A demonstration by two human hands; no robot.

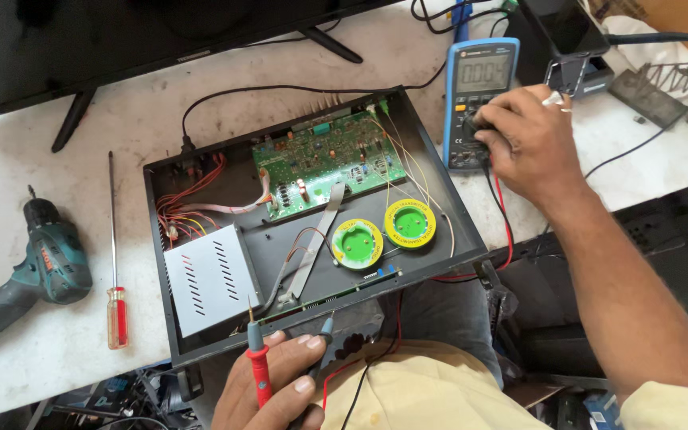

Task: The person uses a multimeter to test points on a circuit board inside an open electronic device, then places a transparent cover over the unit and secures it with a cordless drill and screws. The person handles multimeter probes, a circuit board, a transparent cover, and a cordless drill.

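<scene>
While the right hand (pixel 523 131) turns the dial, both probes wait in the left.

Right hand: fingers curled on the rotary selector of the blue multimeter (pixel 475 95), which lies on the white bench (pixel 57 362) just right of the open chassis (pixel 296 231).
Left hand (pixel 268 386): closed around the red probe (pixel 258 362) and the black probe (pixel 320 338), tips up, at the chassis front edge.
Step in hand: range selection, judged from the grip on the dial.
Next move calls for: one probe per hand, tips set on test points of the green circuit board (pixel 324 159).
Count: one multimeter; two probes; one circuit board; two yellow-and-green round coils (pixel 384 232); one perforated metal cover (pixel 210 275).
Bench, left: one red-handled screwdriver (pixel 115 263); one cordless drill (pixel 37 267).
</scene>
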